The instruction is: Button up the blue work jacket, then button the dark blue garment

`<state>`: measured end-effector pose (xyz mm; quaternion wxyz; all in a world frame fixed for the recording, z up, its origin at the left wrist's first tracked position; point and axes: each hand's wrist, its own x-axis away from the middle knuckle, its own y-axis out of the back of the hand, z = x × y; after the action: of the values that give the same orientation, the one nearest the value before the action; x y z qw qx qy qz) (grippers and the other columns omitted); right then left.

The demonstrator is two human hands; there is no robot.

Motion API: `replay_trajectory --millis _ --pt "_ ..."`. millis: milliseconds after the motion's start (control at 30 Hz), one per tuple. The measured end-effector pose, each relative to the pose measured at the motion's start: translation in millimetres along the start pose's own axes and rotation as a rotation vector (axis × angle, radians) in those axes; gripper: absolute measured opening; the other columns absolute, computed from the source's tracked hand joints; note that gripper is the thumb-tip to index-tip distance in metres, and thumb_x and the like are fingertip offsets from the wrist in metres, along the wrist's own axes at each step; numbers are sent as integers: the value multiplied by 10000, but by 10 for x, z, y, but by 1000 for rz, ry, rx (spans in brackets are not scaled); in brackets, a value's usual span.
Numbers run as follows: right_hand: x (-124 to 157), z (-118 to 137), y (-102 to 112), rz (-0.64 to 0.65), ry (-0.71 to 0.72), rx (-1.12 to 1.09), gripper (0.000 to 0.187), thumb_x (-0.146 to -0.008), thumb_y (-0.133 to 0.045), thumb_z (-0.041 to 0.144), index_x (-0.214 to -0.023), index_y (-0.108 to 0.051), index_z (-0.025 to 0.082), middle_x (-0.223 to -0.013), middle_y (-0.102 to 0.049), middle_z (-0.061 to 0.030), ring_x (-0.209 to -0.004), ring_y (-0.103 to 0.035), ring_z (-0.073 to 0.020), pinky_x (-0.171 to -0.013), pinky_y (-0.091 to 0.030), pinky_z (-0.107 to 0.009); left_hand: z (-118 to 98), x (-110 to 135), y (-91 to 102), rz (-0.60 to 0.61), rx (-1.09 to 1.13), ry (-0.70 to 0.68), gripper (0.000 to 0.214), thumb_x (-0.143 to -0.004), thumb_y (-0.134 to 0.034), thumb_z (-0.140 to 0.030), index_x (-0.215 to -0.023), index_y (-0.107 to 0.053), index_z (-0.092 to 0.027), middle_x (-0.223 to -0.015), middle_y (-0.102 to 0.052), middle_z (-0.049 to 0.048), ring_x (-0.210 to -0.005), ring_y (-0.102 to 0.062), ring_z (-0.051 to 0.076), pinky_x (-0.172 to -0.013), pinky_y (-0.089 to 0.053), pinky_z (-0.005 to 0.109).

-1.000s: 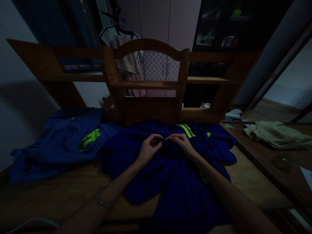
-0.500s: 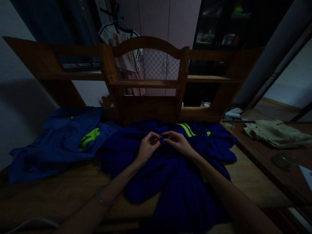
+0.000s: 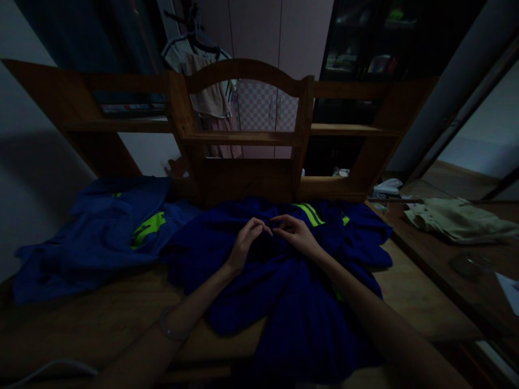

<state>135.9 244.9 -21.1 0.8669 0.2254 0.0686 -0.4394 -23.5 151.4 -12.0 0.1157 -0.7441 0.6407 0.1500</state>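
A dark blue garment point(image 3: 239, 292) with bright yellow-green stripes lies crumpled in front of me, one part hanging over the front edge of the wooden desk. My left hand point(image 3: 248, 237) is over its middle, fingers bent and closed together at the cloth. Facing it, my right hand point(image 3: 298, 235) pinches thumb and forefinger at the same spot, a small gap from the left fingertips. What lies right at the fingertips is dim and partly hidden. To the left rests a lighter blue garment point(image 3: 97, 243) with a yellow-green patch; neither hand touches it.
A wooden shelf unit point(image 3: 243, 139) stands along the back of the desk point(image 3: 133, 302). On the brown surface at right are a folded pale cloth point(image 3: 458, 219) and a glass jar point(image 3: 470, 266). A white cable point(image 3: 60, 364) crosses the front left. Clothes hang behind the shelf.
My left hand has turned, its fingers now more upright and pointing to the right. The right hand stays nearly in place, and a small gap shows between the fingertips. The garments lie as before.
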Motion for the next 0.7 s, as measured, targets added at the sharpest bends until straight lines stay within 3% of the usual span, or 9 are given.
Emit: replay_trajectory --millis 133,267,500,600,700 --pt "3 -10 -2 -10 8 27 345 -783 -624 359 -1083 -611 189 -707 -583 13 -566 -500 -95 -508 -375 -188 131 -44 8 -83 -96 101 277 -820 -539 -435 -793 -578 -162 -653 -566 -17 -620 -522 107 -619 -388 204" --pt "10 1 7 1 23 41 315 -820 -580 354 -1086 -615 190 -739 -595 0 -616 -521 -108 -539 -386 -192 312 -82 17 -44 -145 238 366 -753 -594 -509 -818 -630 -151 -583 -525 -33 -489 -431 77 -461 -278 184" --pt "20 -7 -1 34 78 79 321 -852 -540 327 -1146 -609 218 -685 -530 26 -591 -469 -93 -527 -350 -182 426 -94 29 -27 -123 256 400 -729 -618 -495 -898 -649 -134 -623 -568 -15 -505 -463 81 -473 -304 180" --pt "29 -11 -21 -9 94 95 411 -842 -561 326 -1242 -539 235 -672 -509 38 -566 -454 -89 -508 -343 -178 413 -106 39 -56 -97 260 359 -721 -639 -438 -925 -626 -143 -584 -533 -35 -492 -445 74 -475 -317 177" --pt "53 0 -43 -90 122 164 375 -847 -562 337 -1206 -573 231 -661 -504 33 -547 -447 -88 -497 -337 -183 342 -100 45 -94 -57 208 271 -721 -647 -387 -842 -622 -145 -595 -527 -30 -528 -466 79 -504 -348 182"
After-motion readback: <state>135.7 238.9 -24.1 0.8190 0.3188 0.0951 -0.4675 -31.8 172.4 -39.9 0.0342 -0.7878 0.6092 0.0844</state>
